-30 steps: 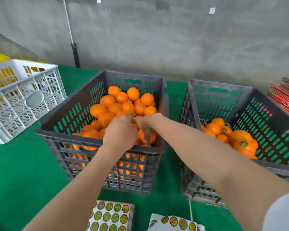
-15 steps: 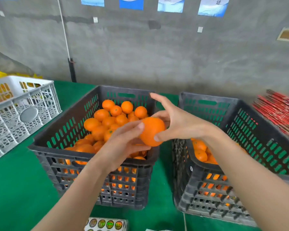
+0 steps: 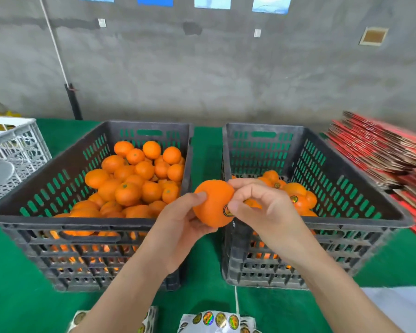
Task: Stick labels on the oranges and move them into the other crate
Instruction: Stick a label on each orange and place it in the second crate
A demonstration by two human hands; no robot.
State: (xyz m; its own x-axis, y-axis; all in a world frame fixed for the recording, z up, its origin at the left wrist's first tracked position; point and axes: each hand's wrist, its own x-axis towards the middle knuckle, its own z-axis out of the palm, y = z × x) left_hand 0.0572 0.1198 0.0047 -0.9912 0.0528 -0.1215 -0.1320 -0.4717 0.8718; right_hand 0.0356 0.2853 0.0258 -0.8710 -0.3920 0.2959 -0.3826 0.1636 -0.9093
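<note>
**Soft, even light; blurred edges**

Bright, diffuse light with no glare. Only faint shadow lies beneath the right crate (image 3: pixel 360 221). Right of that crate, the red cardboard stack (image 3: pixel 380 150) is smeared by blur. The crate's rims bow from wide-angle distortion.

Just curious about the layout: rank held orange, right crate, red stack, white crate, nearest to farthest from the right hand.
1. held orange, touching the right hand.
2. right crate, just behind.
3. red stack, far right.
4. white crate, far left.
</note>
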